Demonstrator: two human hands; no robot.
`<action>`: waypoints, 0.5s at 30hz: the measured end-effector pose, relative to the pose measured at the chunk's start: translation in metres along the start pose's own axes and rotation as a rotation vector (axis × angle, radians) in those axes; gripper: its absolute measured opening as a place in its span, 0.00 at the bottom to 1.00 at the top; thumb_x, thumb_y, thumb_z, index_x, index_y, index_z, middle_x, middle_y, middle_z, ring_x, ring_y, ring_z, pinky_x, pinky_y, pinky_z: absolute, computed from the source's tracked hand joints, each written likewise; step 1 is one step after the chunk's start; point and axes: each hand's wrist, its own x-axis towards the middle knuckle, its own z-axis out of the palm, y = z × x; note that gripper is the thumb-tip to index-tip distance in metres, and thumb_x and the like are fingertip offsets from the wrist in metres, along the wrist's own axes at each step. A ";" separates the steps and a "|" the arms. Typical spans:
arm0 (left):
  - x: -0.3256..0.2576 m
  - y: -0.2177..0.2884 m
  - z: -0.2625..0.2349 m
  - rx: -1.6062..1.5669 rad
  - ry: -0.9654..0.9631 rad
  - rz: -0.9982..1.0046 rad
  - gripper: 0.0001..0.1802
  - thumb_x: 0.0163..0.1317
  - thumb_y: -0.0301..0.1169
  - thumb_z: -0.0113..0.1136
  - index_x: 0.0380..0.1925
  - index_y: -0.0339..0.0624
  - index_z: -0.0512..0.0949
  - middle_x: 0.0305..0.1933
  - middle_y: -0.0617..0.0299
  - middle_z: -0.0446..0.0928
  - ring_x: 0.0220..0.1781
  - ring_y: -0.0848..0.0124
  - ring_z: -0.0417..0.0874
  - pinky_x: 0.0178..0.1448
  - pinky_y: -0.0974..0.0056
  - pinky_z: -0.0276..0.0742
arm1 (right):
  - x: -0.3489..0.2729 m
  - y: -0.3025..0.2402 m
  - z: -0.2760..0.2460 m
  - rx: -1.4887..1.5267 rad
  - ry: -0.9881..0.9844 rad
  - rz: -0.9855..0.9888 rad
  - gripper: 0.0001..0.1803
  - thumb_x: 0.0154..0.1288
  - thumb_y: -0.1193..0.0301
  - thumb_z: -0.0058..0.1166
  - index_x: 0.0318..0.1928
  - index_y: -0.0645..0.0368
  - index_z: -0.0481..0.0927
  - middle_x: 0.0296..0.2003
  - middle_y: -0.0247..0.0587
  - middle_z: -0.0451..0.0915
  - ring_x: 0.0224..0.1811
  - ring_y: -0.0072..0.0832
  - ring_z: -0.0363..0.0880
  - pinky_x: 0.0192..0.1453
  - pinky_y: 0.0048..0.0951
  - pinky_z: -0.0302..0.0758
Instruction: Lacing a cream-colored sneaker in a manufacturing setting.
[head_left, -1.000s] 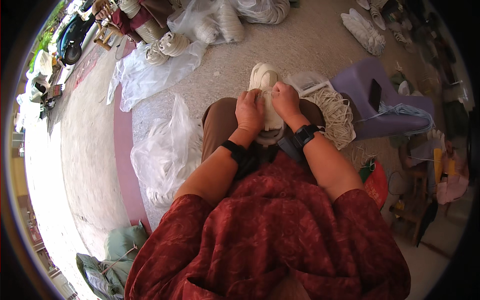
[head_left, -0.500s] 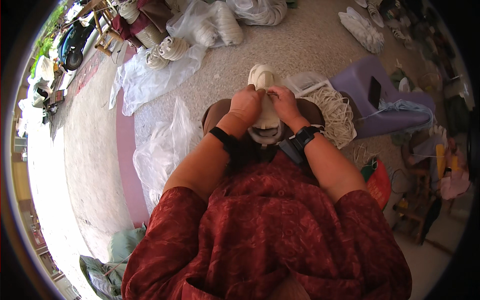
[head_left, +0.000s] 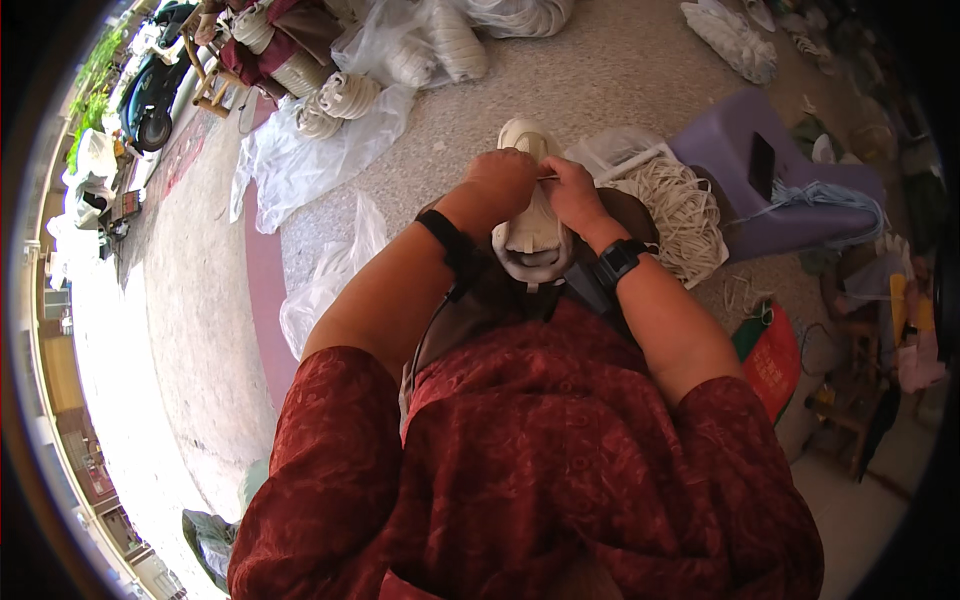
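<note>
One pale shoe (head_left: 530, 238) lies lengthwise over the person's lap, between the knees; the left hand (head_left: 508, 180) is curled over its middle, what its fingers grip being hidden; the right hand (head_left: 576, 195) is narrowed to a pinch at a thin pale strand (head_left: 547, 177) just beside the left; the step in hand looks to be working that strand into the shoe's upper, and the next move seems to call for a steady shoe and a sure pinch on the strand.

Counted by size: one purple stool (head_left: 712, 135), to the person's right; one heap of flat pale laces (head_left: 685, 225), between stool and right knee; one shoe; two hands; one bundle of light-blue cords (head_left: 822, 197), on the stool; one dark phone (head_left: 762, 163), near those cords; one strand made out at the fingers.
</note>
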 end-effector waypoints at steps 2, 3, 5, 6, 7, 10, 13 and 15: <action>0.001 0.000 -0.004 0.037 0.028 0.046 0.09 0.53 0.27 0.49 0.32 0.36 0.76 0.38 0.49 0.78 0.41 0.57 0.80 0.45 0.57 0.77 | -0.003 -0.001 -0.001 0.019 0.007 -0.009 0.08 0.52 0.79 0.50 0.34 0.58 0.75 0.34 0.49 0.77 0.40 0.47 0.75 0.44 0.40 0.72; 0.001 0.000 -0.006 0.073 0.056 0.096 0.09 0.53 0.28 0.50 0.32 0.36 0.76 0.37 0.49 0.78 0.40 0.57 0.81 0.45 0.57 0.77 | -0.006 -0.004 -0.003 -0.069 0.066 -0.054 0.09 0.51 0.79 0.51 0.35 0.58 0.74 0.34 0.48 0.76 0.40 0.46 0.74 0.44 0.40 0.71; -0.007 -0.012 -0.012 0.109 0.048 0.099 0.09 0.52 0.27 0.51 0.33 0.36 0.76 0.36 0.49 0.78 0.39 0.57 0.81 0.45 0.57 0.76 | -0.013 -0.011 -0.005 -0.154 0.122 -0.097 0.11 0.50 0.79 0.52 0.36 0.58 0.74 0.33 0.47 0.76 0.40 0.46 0.74 0.44 0.40 0.71; -0.012 -0.017 -0.014 0.147 0.046 0.110 0.10 0.52 0.27 0.51 0.33 0.35 0.76 0.35 0.48 0.78 0.39 0.56 0.80 0.45 0.56 0.76 | -0.018 -0.017 -0.009 -0.170 0.149 -0.103 0.12 0.49 0.78 0.53 0.37 0.58 0.74 0.33 0.46 0.75 0.41 0.46 0.73 0.44 0.40 0.71; -0.015 -0.026 -0.011 0.145 0.047 0.120 0.10 0.52 0.27 0.51 0.33 0.35 0.76 0.35 0.48 0.78 0.39 0.56 0.80 0.45 0.56 0.76 | -0.019 -0.018 -0.011 -0.192 0.179 -0.107 0.13 0.48 0.77 0.54 0.38 0.58 0.73 0.32 0.46 0.75 0.41 0.46 0.72 0.45 0.40 0.71; -0.022 -0.038 0.008 -0.100 0.046 -0.073 0.11 0.51 0.28 0.53 0.34 0.34 0.74 0.33 0.46 0.77 0.38 0.54 0.80 0.44 0.55 0.75 | -0.018 -0.016 -0.008 -0.269 0.156 -0.135 0.13 0.48 0.76 0.54 0.38 0.58 0.73 0.31 0.47 0.75 0.42 0.45 0.71 0.45 0.40 0.71; -0.015 -0.023 0.020 -0.533 0.224 -0.143 0.10 0.52 0.32 0.55 0.30 0.36 0.74 0.31 0.46 0.77 0.37 0.52 0.80 0.43 0.53 0.75 | -0.015 -0.014 -0.011 -0.218 0.137 -0.160 0.13 0.48 0.75 0.54 0.38 0.59 0.73 0.32 0.50 0.75 0.43 0.46 0.70 0.47 0.40 0.70; -0.008 -0.015 0.022 -0.426 0.252 -0.132 0.09 0.52 0.32 0.55 0.29 0.37 0.75 0.31 0.47 0.78 0.37 0.52 0.80 0.42 0.53 0.75 | -0.015 -0.019 -0.015 -0.244 0.111 -0.121 0.14 0.49 0.75 0.54 0.39 0.61 0.73 0.32 0.51 0.75 0.43 0.47 0.70 0.48 0.40 0.70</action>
